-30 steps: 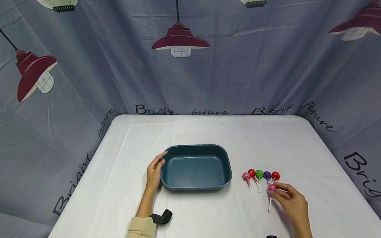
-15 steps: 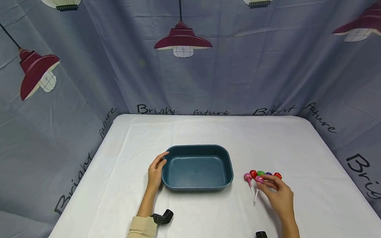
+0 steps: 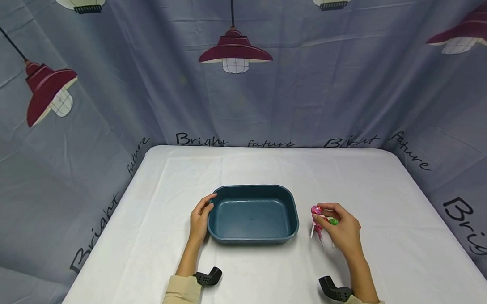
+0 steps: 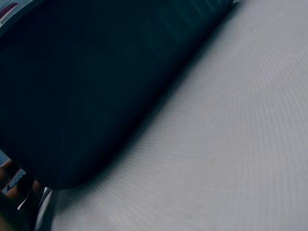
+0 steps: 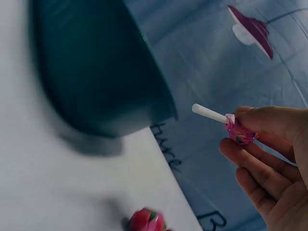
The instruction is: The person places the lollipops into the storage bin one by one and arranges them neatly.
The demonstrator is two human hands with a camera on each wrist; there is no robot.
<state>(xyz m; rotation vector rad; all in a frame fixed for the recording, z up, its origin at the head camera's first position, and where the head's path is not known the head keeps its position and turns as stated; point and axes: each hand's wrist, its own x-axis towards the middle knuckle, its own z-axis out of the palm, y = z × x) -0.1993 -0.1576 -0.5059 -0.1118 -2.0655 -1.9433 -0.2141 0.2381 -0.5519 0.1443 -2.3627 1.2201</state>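
Observation:
A pink-wrapped lollipop (image 3: 315,210) (image 5: 240,134) is pinched by its candy head between the thumb and fingers of my right hand (image 3: 343,229) (image 5: 274,159). It hangs above the table, right of a dark teal rectangular container (image 3: 251,240) (image 5: 101,67), and its white stick points down in the head view. Beneath this hand lie more lollipops, among them a green one (image 3: 333,221) and a pink one (image 3: 318,229); the hand hides most of the others. My left hand (image 3: 198,220) rests against the container's left side, fingers fairly straight at the rim. No objects show inside the container.
A white cloth (image 3: 255,277) covers the table. Grey-blue curtains (image 3: 294,95) printed with lamps and lettering stand behind it and at both sides. Each wrist carries a black camera (image 3: 208,277).
My right hand has carried the pink lollipop leftward and slightly away from me, over the lying lollipops toward the container. My left hand has stayed at the container's side.

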